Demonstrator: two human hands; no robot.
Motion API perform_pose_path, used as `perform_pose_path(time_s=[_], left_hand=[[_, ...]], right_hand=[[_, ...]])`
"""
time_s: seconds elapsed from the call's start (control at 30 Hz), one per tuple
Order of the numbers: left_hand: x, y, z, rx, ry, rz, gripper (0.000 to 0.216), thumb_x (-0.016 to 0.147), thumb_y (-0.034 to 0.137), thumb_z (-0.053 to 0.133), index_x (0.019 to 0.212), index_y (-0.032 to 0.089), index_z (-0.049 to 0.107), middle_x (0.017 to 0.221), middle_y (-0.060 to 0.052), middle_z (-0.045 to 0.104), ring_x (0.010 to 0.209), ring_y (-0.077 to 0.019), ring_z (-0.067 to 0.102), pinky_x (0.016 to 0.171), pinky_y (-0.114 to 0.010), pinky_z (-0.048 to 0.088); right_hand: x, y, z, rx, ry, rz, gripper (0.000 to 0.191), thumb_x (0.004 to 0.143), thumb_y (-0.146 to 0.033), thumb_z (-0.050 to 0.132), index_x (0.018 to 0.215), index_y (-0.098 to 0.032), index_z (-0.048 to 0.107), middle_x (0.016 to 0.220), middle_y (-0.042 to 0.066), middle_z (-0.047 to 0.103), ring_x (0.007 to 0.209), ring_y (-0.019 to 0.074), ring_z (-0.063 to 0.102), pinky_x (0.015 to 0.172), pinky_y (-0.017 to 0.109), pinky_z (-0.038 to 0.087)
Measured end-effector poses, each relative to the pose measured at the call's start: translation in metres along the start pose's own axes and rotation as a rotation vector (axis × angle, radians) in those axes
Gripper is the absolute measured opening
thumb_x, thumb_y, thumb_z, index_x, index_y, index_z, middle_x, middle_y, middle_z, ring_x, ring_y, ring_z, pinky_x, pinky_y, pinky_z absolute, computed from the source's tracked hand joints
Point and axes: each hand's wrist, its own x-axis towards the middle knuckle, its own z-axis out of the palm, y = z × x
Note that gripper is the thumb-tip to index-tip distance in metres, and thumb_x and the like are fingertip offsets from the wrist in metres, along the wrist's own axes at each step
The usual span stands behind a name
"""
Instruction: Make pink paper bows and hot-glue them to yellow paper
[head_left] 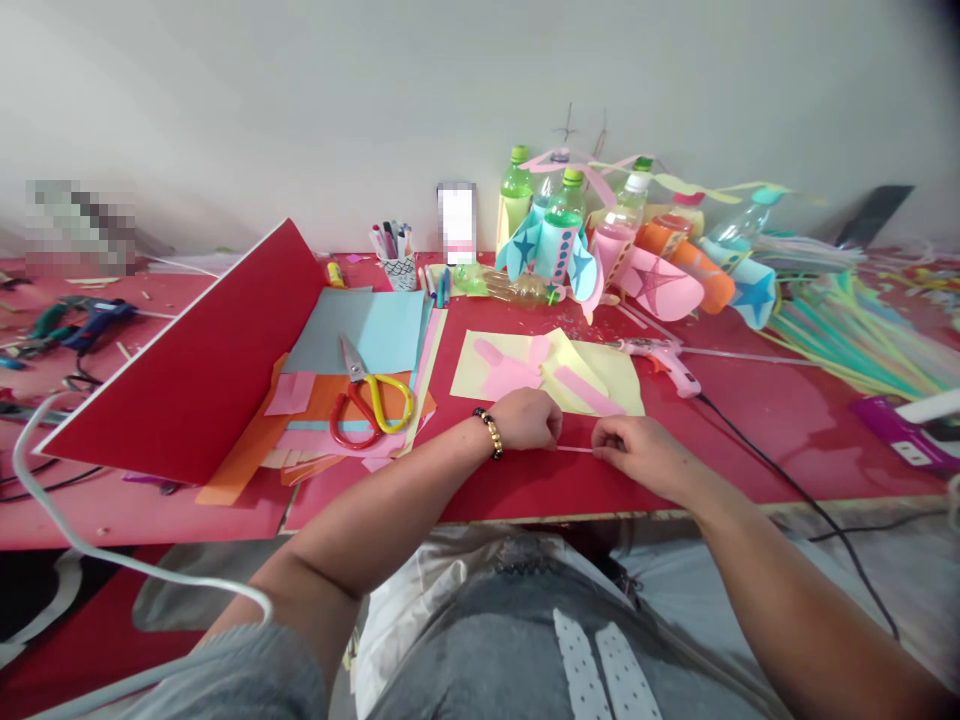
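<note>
My left hand (pixel 527 420), with a beaded bracelet at the wrist, is closed at the near side of the red table. A short way to its right my right hand (pixel 631 448) pinches with curled fingers. Between them runs a thin pink strip (pixel 576 449), its two ends hidden in my fingers. Just beyond the hands lie yellow paper sheets (pixel 472 375) with pink paper cutouts (pixel 510 378) and a pink paper strip (pixel 589 388) on top. To the right of these rests a pink glue gun (pixel 664 362).
Scissors (pixel 371 390) lie on coloured paper (pixel 360 325) to the left, beside a leaning red board (pixel 202 370). At the back stand a pen cup (pixel 396 268), a phone (pixel 457 225) and several bottles dressed in paper (pixel 562 235). Coloured strips (pixel 840 325) and a black cord (pixel 787 475) are on the right.
</note>
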Motion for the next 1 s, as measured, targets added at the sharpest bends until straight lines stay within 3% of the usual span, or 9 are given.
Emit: perform_pose_path(time_s=[0.3, 0.5, 0.73, 0.9, 1.0], left_hand=[[0.000, -0.001, 0.001, -0.017, 0.014, 0.025, 0.014, 0.065, 0.022, 0.065, 0.077, 0.018, 0.073, 0.070, -0.001, 0.069, 0.065, -0.0134, 0.058, 0.057, -0.022, 0.038], [0.000, -0.001, 0.003, -0.026, 0.048, 0.046, 0.013, 0.065, 0.021, 0.064, 0.074, 0.018, 0.072, 0.068, -0.001, 0.068, 0.063, -0.0131, 0.057, 0.055, -0.022, 0.037], [0.004, -0.007, 0.002, -0.136, 0.204, 0.039, 0.014, 0.069, 0.024, 0.065, 0.079, 0.017, 0.071, 0.071, 0.000, 0.067, 0.066, -0.0122, 0.057, 0.059, -0.021, 0.039], [0.005, -0.007, 0.000, -0.244, 0.310, 0.042, 0.027, 0.080, 0.040, 0.058, 0.078, 0.015, 0.069, 0.071, 0.000, 0.065, 0.064, -0.0108, 0.053, 0.059, -0.021, 0.038], [0.003, -0.006, 0.000, -0.283, 0.270, 0.037, 0.046, 0.086, 0.053, 0.047, 0.069, 0.014, 0.065, 0.059, 0.001, 0.058, 0.054, -0.0092, 0.046, 0.054, -0.022, 0.034]], right_hand=[[-0.005, -0.003, 0.001, -0.080, 0.013, -0.037, 0.009, 0.076, -0.017, 0.051, 0.073, -0.020, 0.059, 0.071, 0.002, 0.063, 0.064, 0.0160, 0.055, 0.058, 0.026, 0.037], [-0.009, -0.005, 0.005, -0.226, 0.110, -0.101, 0.010, 0.080, -0.015, 0.048, 0.076, -0.020, 0.055, 0.083, 0.004, 0.061, 0.076, 0.0167, 0.057, 0.064, 0.026, 0.038], [-0.011, 0.003, 0.009, -0.336, 0.282, -0.199, 0.011, 0.087, -0.020, 0.046, 0.080, -0.020, 0.055, 0.082, 0.006, 0.060, 0.077, 0.0187, 0.057, 0.065, 0.028, 0.039], [-0.014, 0.003, 0.007, -0.350, 0.399, -0.316, 0.012, 0.089, -0.017, 0.044, 0.082, -0.020, 0.054, 0.084, 0.008, 0.060, 0.084, 0.0209, 0.056, 0.075, 0.031, 0.043], [-0.014, 0.002, 0.004, -0.369, 0.475, -0.360, 0.012, 0.089, -0.015, 0.044, 0.083, -0.019, 0.054, 0.085, 0.009, 0.061, 0.086, 0.0221, 0.055, 0.080, 0.033, 0.043]])
